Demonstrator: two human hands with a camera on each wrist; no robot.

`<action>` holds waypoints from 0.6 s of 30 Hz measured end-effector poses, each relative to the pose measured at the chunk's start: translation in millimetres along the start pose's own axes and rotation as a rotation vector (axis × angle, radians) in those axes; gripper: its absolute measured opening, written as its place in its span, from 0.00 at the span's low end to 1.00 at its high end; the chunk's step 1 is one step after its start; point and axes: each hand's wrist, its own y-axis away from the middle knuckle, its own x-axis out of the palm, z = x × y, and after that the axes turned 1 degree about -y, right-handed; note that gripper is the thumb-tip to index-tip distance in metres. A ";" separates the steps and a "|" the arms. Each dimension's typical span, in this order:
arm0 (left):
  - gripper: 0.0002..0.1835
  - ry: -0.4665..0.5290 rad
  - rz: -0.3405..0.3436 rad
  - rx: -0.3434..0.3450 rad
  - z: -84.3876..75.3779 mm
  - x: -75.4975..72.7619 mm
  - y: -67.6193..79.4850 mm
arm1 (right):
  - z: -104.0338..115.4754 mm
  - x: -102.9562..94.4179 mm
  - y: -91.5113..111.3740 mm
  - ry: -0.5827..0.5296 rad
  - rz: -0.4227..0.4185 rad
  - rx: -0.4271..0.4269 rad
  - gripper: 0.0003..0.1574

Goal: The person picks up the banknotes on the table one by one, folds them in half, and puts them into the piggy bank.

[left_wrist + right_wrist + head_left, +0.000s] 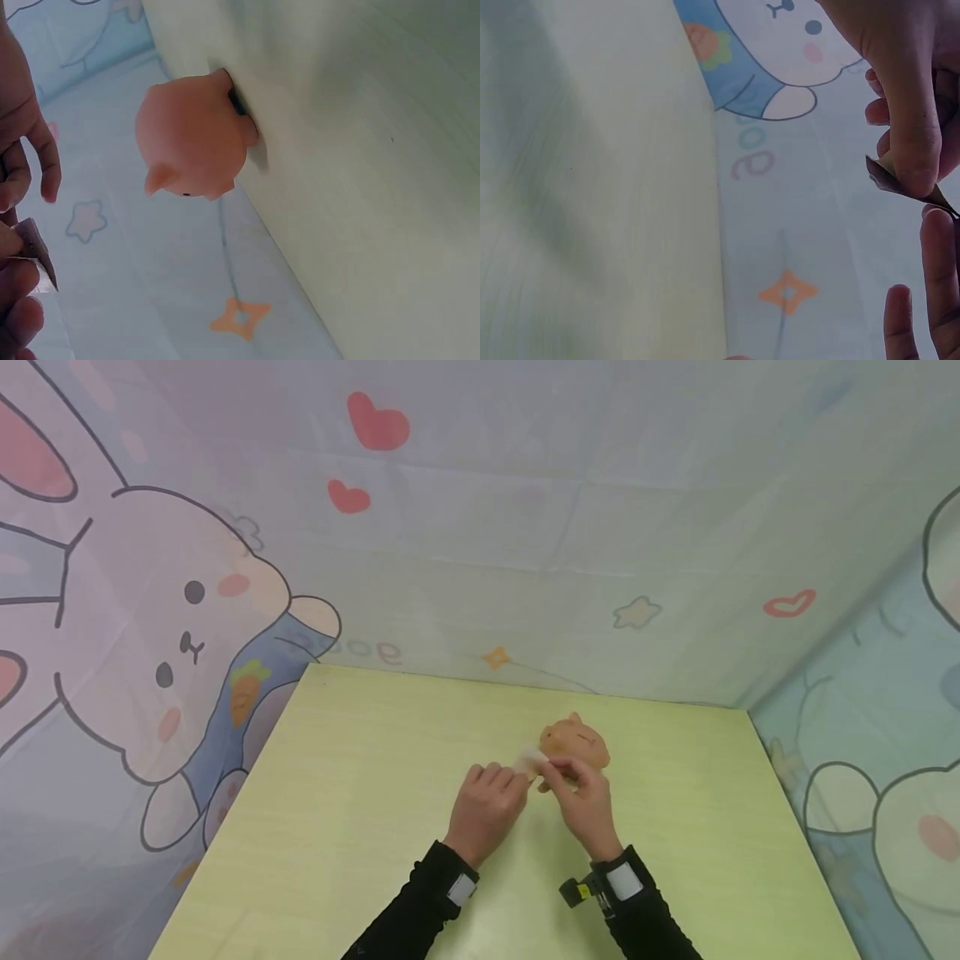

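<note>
A small thin folded piece of paper [530,760], pale on one side and darker on the other, is held between both hands above the table. My left hand [489,806] pinches one end of the paper [885,176], its thumb lying along it in the right wrist view. My right hand [583,797] pinches the other end with thumb and forefinger, the other fingers spread loosely. Just beyond my right hand stands an orange pig-shaped piggy bank [576,742], which neither hand visibly grips. The left wrist view shows the piggy bank [191,135] from the side, on its feet.
The pale yellow table [337,793] reaches back to a cloth backdrop [487,552] printed with hearts, stars and a rabbit. Another printed cloth [862,693] hangs along the right edge. Each wrist wears a dark band, with a small camera [576,892] visible by the right one.
</note>
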 end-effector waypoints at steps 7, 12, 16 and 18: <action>0.06 0.197 -0.043 -0.115 1.2 0.5 -0.8 | -2.1 -2.5 -1.0 -0.022 -0.024 0.013 0.05; 0.05 0.342 -0.095 -0.207 5.1 0.2 -4.9 | -2.4 -3.4 -1.9 -0.027 -0.022 0.013 0.04; 0.08 0.547 -0.066 -0.371 11.2 1.8 -9.8 | -0.3 -3.5 -1.8 -0.023 -0.008 0.004 0.03; 0.08 0.684 -0.024 -0.442 14.1 1.6 -12.5 | 1.2 -3.4 -1.5 -0.018 0.002 -0.002 0.03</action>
